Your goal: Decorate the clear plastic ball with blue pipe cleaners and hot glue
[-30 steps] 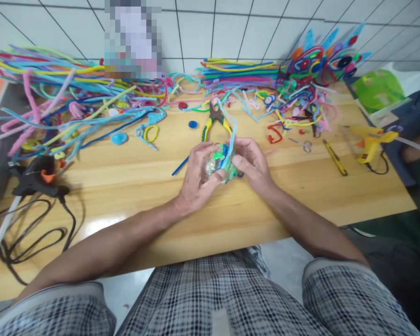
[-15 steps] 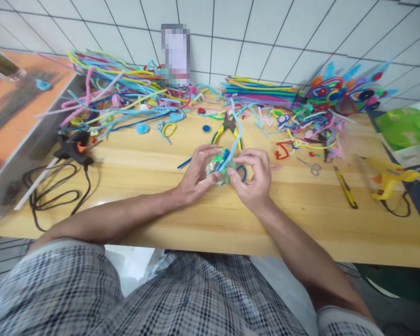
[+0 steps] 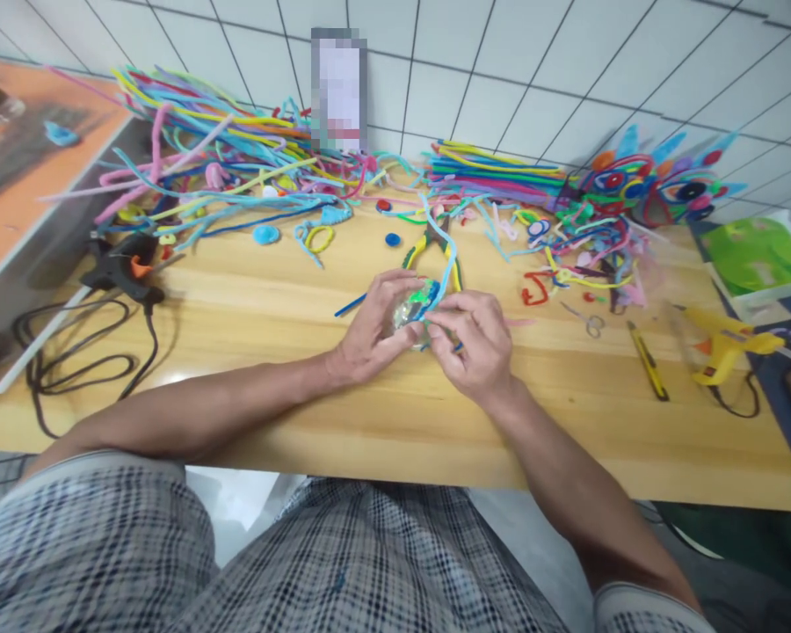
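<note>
My left hand [image 3: 379, 327] grips the left side of a small clear round piece [image 3: 404, 313] with green and blue parts on it. At its right side my right hand [image 3: 473, 341] is closed, thumb and forefinger pinching the lower end of a light blue pipe cleaner [image 3: 443, 230]. The pipe cleaner rises from the piece and curves over the pliers. Those pliers [image 3: 437, 230] have yellow and black handles and lie just behind the hands. A dark blue stick [image 3: 351, 305] pokes out left of my left hand.
Pipe cleaners [image 3: 224, 158] are heaped at the back left, with a bundle [image 3: 494, 171] at back centre. A black glue gun [image 3: 122, 268] with its cord lies left. Small scissors [image 3: 591, 325], a yellow cutter [image 3: 647, 360] and a yellow glue gun [image 3: 722, 347] lie right.
My right hand's fingers have drawn together into a pinch at the pipe cleaner's base. My left hand keeps its hold on the round piece. The camera view has shifted slightly.
</note>
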### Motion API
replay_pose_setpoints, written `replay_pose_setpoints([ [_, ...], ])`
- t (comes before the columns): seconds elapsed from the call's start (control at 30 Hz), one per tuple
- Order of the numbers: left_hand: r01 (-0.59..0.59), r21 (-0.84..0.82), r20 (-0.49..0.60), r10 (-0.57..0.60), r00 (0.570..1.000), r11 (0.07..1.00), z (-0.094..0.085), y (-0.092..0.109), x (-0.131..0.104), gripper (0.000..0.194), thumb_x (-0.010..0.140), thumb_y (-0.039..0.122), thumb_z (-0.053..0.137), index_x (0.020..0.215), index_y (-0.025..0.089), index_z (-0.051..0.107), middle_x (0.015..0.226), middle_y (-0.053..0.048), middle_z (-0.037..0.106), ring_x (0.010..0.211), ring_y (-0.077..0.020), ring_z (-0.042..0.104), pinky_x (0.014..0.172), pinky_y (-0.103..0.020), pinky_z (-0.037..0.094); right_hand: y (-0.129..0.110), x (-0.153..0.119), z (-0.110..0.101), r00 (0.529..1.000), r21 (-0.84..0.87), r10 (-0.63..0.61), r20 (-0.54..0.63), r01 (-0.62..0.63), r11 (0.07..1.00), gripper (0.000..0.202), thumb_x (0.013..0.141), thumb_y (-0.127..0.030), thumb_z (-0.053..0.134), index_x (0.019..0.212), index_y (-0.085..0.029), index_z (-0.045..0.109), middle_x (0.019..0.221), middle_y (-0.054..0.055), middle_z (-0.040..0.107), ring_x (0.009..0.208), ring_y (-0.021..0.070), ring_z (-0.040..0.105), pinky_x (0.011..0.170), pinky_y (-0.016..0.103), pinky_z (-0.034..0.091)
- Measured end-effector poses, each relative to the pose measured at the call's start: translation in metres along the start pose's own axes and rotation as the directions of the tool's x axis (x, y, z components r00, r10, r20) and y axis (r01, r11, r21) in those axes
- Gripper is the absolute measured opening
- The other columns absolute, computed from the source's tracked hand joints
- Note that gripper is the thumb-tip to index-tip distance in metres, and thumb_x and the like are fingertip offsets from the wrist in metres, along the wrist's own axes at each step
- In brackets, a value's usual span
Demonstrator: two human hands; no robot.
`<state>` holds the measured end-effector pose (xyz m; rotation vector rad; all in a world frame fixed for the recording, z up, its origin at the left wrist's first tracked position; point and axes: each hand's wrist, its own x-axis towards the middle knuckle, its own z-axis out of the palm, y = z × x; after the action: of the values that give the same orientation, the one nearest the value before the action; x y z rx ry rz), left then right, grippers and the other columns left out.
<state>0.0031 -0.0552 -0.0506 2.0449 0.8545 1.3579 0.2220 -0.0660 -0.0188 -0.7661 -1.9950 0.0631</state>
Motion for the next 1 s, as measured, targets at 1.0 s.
replay_pose_setpoints([
  [1.0, -0.026, -0.079, -0.013, 0.025, 1.000, 0.997, 0.004, -0.006, 0.003, 0.047, 0.113, 0.047, 0.063, 0.156, 0.031, 0.055, 0.153, -0.013, 0.063, 0.151, -0.0317, 0.058, 0.128, -0.059, 0.051, 0.009, 0.026, -0.006, 0.997, -0.097, 0.067, 0.025, -0.064, 0.993, 0.017, 0.102, -0.019, 0.076, 0.109, -0.035, 0.078, 0.104, 0.002, 0.087, 0.098, 0.0255, 0.081, 0.092, 0.047, 0.064],
])
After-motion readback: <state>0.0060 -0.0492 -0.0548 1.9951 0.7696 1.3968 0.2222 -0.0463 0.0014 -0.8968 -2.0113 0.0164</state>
